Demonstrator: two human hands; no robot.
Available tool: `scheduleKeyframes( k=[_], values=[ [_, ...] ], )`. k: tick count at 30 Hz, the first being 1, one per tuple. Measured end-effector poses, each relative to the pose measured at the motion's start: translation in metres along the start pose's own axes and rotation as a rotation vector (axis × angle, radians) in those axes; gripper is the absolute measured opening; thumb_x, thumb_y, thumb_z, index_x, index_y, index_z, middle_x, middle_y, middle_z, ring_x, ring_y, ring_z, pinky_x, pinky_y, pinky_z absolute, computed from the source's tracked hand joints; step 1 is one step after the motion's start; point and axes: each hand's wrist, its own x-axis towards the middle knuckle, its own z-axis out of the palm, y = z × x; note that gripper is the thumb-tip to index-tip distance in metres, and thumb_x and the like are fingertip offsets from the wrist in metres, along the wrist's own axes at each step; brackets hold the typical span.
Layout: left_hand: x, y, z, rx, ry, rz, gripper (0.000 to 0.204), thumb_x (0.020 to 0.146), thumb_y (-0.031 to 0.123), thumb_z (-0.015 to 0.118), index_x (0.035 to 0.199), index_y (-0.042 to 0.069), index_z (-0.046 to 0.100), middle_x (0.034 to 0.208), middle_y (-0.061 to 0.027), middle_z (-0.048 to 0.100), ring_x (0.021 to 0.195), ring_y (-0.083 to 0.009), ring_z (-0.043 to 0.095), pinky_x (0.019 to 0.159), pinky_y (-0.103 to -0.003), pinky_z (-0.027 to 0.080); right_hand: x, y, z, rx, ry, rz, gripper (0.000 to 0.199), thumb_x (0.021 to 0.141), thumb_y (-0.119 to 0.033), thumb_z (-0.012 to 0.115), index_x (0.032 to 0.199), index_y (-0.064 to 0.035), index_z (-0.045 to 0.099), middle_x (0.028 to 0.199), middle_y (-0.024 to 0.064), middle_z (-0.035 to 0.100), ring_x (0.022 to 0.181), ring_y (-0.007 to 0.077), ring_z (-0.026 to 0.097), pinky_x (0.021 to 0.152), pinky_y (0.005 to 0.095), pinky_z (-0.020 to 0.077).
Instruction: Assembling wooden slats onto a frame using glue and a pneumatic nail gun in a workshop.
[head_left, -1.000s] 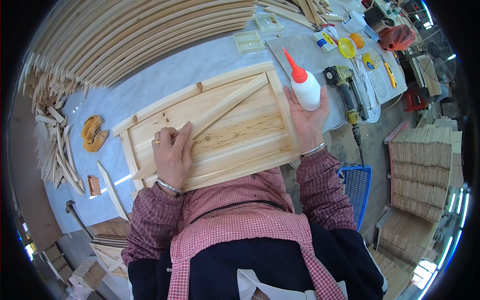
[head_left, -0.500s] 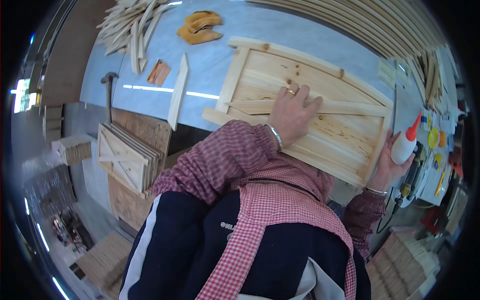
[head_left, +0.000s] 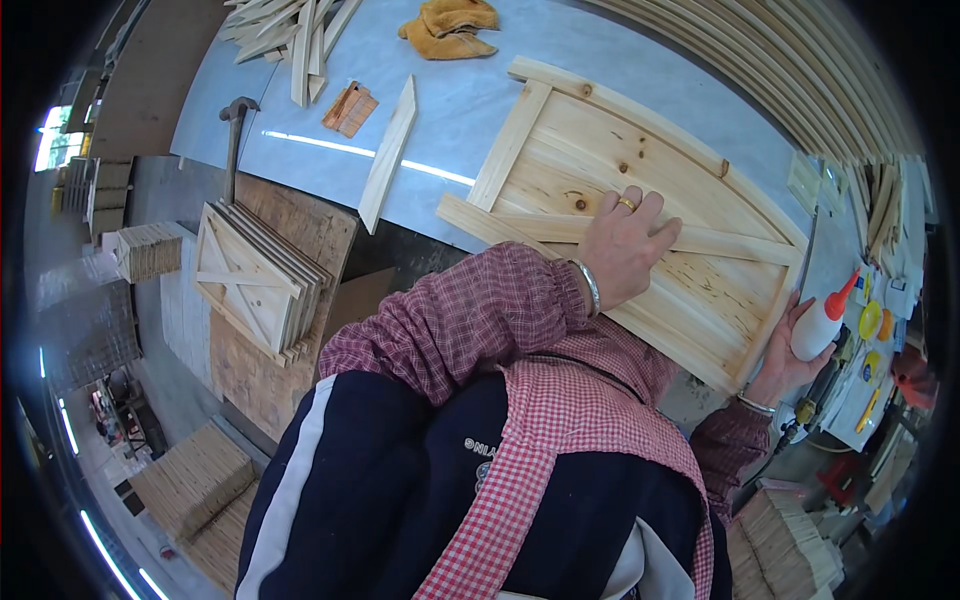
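A pale pine panel (head_left: pixel 572 160) with a raised frame lies on the blue-grey table in front of me, its near edge close to my body. Across its middle runs a wooden strip (head_left: pixel 735 243). My left hand (head_left: pixel 628 248) rests over that strip, its bent fingers closed on it; the part under the palm is hidden. At the panel's right end my right hand (head_left: pixel 785 352) is wrapped round a white glue bottle (head_left: pixel 815 332) with a red nozzle, which points up and away. That hand is beside the panel's right rail.
Left of the panel lie a loose pointed slat (head_left: pixel 388 155), small reddish wood pieces (head_left: pixel 350 108), a hammer (head_left: pixel 236 140) and orange-brown gloves (head_left: pixel 448 28). Stacked finished panels (head_left: pixel 255 285) stand lower left. Long mouldings (head_left: pixel 760 70) line the far side; tools crowd the right.
My view has shifted, so the table and panel sit differently in the picture. Both hands keep their places: the left on the strip, the right round the glue bottle.
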Motion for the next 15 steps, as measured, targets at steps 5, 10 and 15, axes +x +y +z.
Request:
scheduleKeyframes(
  k=[5,10,15],
  values=[
    [-0.0018,-0.0028,0.0024,0.025,-0.023,0.013,0.033,0.072,0.011,0.062,0.105,0.007,0.065,0.087,-0.0088,0.045,0.082,-0.0239,0.044,0.072,-0.037,0.035,0.0007,0.0002,-0.0004,-0.015,0.027,-0.024,0.061,0.079,-0.026,0.062,0.13,-0.0015,0.04,0.13,0.016,0.048,0.119,0.0391,0.046,0.112,0.0563,0.0183],
    [-0.0002,-0.0066,0.0014,-0.142,-0.046,-0.026,0.035,0.073,0.012,0.064,0.107,0.006,0.063,0.09,-0.009,0.047,0.086,-0.0237,0.046,0.076,-0.038,0.036,0.0028,-0.0027,-0.0059,0.005,-0.019,0.014,0.061,0.079,-0.026,0.063,0.13,-0.0015,0.04,0.13,0.0163,0.048,0.119,0.0385,0.045,0.112,0.0559,0.0185],
    [0.0049,-0.0086,-0.0019,-0.295,-0.071,-0.063,0.033,0.074,0.015,0.063,0.106,0.005,0.06,0.098,-0.0104,0.05,0.093,-0.027,0.048,0.084,-0.041,0.037,0.0031,-0.0027,-0.0056,0.0,-0.024,0.021,0.063,0.079,-0.026,0.063,0.131,-0.0008,0.039,0.131,0.0165,0.048,0.12,0.038,0.045,0.112,0.0559,0.019]
  ],
)
